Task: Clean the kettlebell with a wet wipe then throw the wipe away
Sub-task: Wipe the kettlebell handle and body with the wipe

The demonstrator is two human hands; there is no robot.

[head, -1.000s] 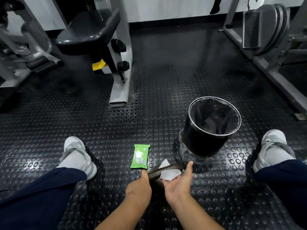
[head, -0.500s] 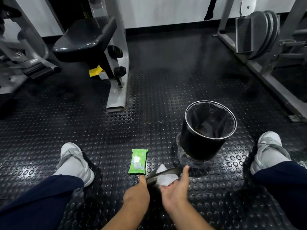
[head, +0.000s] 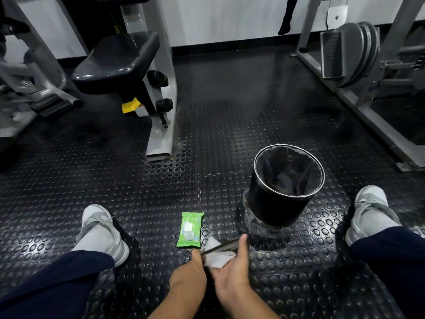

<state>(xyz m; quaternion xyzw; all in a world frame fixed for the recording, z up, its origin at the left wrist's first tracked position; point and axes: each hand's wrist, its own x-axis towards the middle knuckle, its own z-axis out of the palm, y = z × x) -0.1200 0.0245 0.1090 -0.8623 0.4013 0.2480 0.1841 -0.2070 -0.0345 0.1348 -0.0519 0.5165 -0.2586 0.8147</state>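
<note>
The dark kettlebell's handle (head: 222, 247) shows as a short bar between my two hands near the bottom centre; its body is hidden under them. My left hand (head: 189, 273) grips the handle's left end. My right hand (head: 232, 271) presses a white wet wipe (head: 218, 259) around the handle, thumb up along its right end. A black bin (head: 276, 208) with a dark liner and metal rim stands just beyond, to the right. A green wet-wipe pack (head: 189, 230) lies flat on the floor just left of the handle.
I sit on studded black rubber flooring with legs spread, grey shoes at left (head: 101, 231) and right (head: 370, 212). A gym machine with a black seat (head: 117, 63) stands at the back left, a weight-plate rack (head: 351, 51) at the back right.
The view has tilted up a little, so hands, pack and bin sit lower in frame. My right hand has slid the wipe slightly along the handle; my left hand keeps its grip.
</note>
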